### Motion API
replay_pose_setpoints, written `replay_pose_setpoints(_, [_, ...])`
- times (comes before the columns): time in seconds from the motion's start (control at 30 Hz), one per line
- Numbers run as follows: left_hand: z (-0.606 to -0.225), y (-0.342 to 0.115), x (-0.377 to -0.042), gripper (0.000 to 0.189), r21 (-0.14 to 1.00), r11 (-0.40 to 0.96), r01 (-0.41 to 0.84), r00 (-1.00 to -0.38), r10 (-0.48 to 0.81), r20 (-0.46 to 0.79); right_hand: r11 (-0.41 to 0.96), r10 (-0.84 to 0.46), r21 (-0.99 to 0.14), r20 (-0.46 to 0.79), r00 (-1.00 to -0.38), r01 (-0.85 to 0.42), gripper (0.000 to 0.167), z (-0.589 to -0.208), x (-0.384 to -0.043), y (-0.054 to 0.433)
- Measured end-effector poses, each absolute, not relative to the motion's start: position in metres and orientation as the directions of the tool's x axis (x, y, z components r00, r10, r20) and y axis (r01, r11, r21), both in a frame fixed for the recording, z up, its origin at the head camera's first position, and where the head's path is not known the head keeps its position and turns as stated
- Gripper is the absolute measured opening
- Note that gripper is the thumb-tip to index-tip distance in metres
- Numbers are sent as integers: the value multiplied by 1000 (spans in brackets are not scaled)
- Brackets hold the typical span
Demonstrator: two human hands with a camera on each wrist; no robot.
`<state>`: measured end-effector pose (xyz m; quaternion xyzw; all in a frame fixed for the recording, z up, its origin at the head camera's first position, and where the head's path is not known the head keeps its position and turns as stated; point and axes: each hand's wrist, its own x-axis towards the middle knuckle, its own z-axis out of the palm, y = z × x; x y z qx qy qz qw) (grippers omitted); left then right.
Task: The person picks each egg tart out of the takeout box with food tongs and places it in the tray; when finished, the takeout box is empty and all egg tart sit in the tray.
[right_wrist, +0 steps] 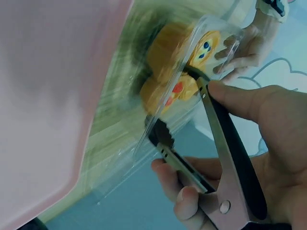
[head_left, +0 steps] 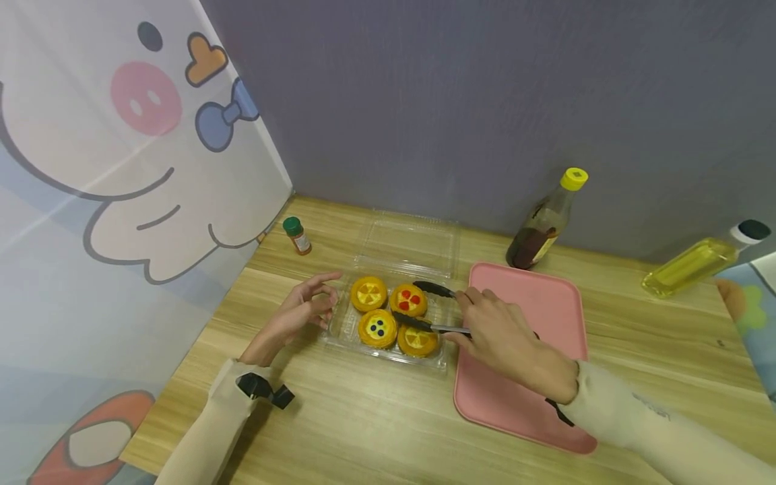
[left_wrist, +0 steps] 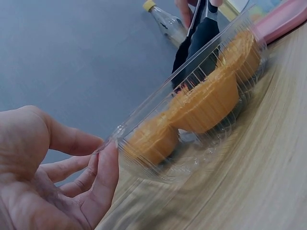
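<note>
A clear plastic box [head_left: 388,356] holds several yellow tarts. One is topped with red pieces [head_left: 408,300], one with dark blue dots [head_left: 378,329], and the orange-topped tarts [head_left: 368,294] sit at opposite corners. My left hand [head_left: 301,310] pinches the left rim of the box between thumb and fingers, as the left wrist view shows. In my right hand [head_left: 497,333] are metal tongs [right_wrist: 230,191] with black tips. The tongs are spread, one tip on either side of the red-topped tart. Their lower arm partly covers the near orange-topped tart [head_left: 418,343].
Behind the tarts the box's clear lid [head_left: 406,246] lies folded back. A pink tray [head_left: 515,404] is to the right, under my right forearm. A dark sauce bottle [head_left: 536,236], an oil bottle [head_left: 691,266] and a green-capped spice jar [head_left: 297,236] stand toward the wall.
</note>
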<state>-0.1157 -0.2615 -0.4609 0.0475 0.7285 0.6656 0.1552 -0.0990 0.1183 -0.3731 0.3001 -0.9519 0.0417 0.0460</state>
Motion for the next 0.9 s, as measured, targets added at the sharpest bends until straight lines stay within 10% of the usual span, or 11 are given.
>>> replay_pose_setpoints(0.9, [-462, -264, -116, 61, 984, 107, -139, -950, 267, -163, 858, -492, -77, 156, -856, -507, 67, -395, -87, 101])
